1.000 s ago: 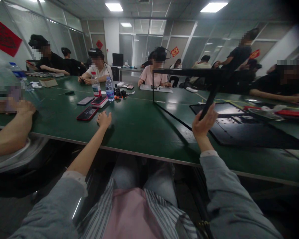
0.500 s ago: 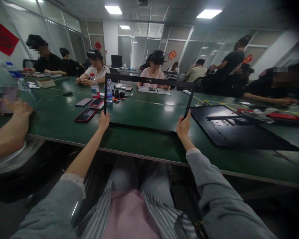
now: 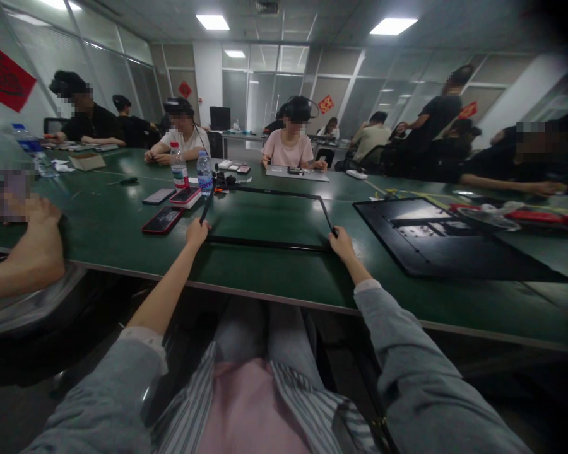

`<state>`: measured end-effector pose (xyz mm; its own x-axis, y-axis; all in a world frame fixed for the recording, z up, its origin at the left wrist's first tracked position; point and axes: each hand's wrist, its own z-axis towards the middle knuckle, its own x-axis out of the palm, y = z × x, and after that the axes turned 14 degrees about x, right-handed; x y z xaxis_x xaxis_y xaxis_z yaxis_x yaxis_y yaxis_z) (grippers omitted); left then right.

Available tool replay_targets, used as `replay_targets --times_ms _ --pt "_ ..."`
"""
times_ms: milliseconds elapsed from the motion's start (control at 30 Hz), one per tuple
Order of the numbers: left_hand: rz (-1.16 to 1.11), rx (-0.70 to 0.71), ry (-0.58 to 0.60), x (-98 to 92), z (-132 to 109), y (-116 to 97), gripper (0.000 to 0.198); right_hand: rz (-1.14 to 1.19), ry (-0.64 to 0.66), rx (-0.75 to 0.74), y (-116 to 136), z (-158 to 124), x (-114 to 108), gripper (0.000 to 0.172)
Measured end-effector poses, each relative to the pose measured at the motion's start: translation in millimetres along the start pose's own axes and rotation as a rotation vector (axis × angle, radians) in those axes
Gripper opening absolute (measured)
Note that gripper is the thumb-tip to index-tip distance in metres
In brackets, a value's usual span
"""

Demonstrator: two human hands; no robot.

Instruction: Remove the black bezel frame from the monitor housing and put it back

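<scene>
A thin black rectangular monitor bezel (image 3: 269, 244), just a hollow frame, lies nearly flat at the green table in front of me. My left hand (image 3: 197, 232) is closed around its left side. On the opposite side my right hand (image 3: 343, 244) grips the right bar near the front corner. Green tabletop shows through the opening. To the right of the bezel, a large black panel (image 3: 435, 239) with a raised middle section lies on the table. A phone with a red edge (image 3: 162, 220) is left of the bezel, not far from my left hand.
Two bottles, a red-capped bottle (image 3: 180, 167) and a blue-capped bottle (image 3: 204, 173), stand beyond the phones. Across the green table (image 3: 265, 274), a person in pink (image 3: 288, 146) sits at a grey board. Another person's arm (image 3: 33, 252) rests at the left edge. Cables and red items lie far right.
The bezel has tipped down from upright to nearly flat, its far bar dropping toward the table. Both hands keep hold, and my right hand has moved slightly left and down.
</scene>
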<state>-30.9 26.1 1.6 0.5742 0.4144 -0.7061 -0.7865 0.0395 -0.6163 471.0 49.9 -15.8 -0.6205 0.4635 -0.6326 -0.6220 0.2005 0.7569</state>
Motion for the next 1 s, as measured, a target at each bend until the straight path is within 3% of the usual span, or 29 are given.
replay_targets --times_ms 400,1000 --pt "-0.013 0.002 0.018 0.6 1.8 3.5 0.032 -0.001 0.001 0.043 -2.2 4.0 2.1 0.052" --pt "-0.029 0.004 0.026 3.9 6.8 9.3 0.028 -0.011 0.005 0.057 -7.4 10.6 5.9 0.050"
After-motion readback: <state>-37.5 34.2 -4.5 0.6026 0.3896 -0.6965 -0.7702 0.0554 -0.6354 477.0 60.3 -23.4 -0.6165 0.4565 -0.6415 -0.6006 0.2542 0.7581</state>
